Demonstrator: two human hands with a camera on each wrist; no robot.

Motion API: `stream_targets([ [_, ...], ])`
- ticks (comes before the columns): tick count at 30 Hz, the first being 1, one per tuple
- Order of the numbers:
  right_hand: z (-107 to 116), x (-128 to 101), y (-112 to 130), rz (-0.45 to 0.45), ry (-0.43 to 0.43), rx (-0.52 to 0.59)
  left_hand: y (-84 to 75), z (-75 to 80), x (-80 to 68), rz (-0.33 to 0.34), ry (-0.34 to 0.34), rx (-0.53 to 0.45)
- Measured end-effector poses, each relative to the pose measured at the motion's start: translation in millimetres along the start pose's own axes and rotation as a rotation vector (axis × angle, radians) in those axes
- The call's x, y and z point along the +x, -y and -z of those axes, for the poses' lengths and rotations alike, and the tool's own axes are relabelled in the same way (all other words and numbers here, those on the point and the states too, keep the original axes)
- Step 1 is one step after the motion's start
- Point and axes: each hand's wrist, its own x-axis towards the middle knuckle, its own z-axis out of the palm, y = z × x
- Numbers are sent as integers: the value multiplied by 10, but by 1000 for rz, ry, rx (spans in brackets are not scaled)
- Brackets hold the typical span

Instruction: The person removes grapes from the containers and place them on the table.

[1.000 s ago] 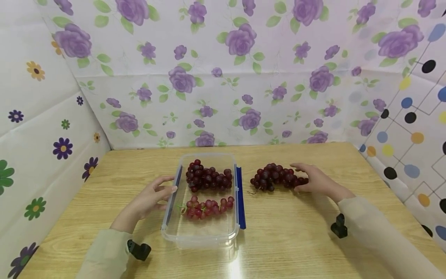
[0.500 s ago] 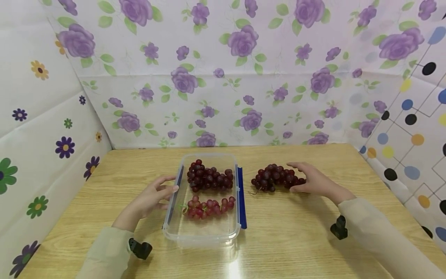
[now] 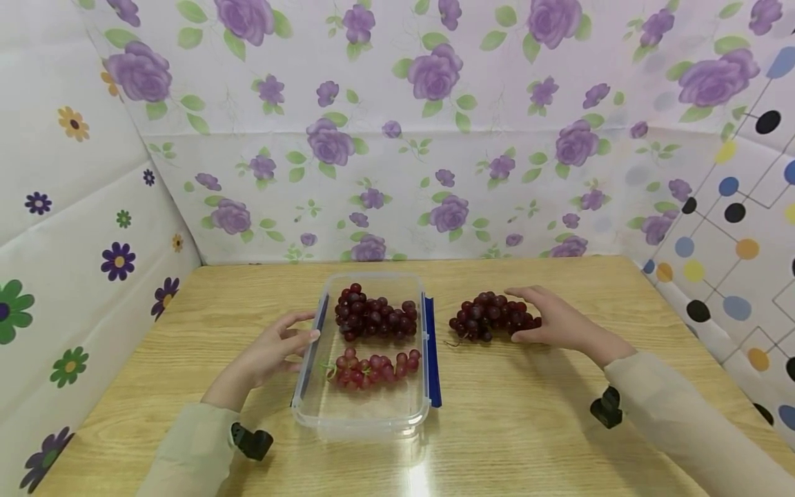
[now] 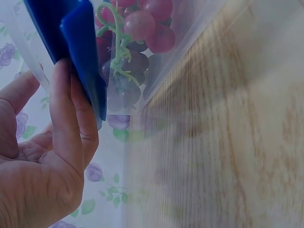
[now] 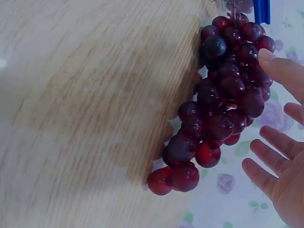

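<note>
A clear plastic storage box (image 3: 360,418) with blue side latches stands on the table. Inside it lie a bunch of dark red grapes (image 3: 375,321) at the back and a lighter red bunch of grapes (image 3: 373,369) with a green stem in front. My left hand (image 3: 273,352) is at the box's left side, fingers extended against the hanging blue latch (image 4: 83,42). To the right of the box, another dark grape bunch (image 3: 487,314) lies on the tabletop. Over its right end my right hand (image 3: 555,321) is spread, fingers apart and not curled round the grapes (image 5: 221,123).
The box's right latch (image 3: 431,352) hangs folded outward, between the box and the loose bunch. Behind the wooden table (image 3: 497,428) hangs a floral cloth (image 3: 397,186), and patterned cloths flank both sides. Each wrist carries a small black camera (image 3: 251,442).
My right hand has shifted slightly left along the dark grape bunch on the table. The left hand stays at the box, and the view has drifted a little.
</note>
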Motion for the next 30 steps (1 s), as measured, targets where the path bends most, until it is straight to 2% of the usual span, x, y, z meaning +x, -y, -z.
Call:
stream_targets([
  [7,21,15,68,29,-17,-12,-14,-2,-7,1,4,6],
  [16,34,81,278,103,-23,-10,-25,3,5,2,11,8],
  [24,-18,129,523,139,28,-26,-33,5,5,4,11,19],
  [30,-38,142,657,164,32,-11,-33,2,0,1,1,12],
])
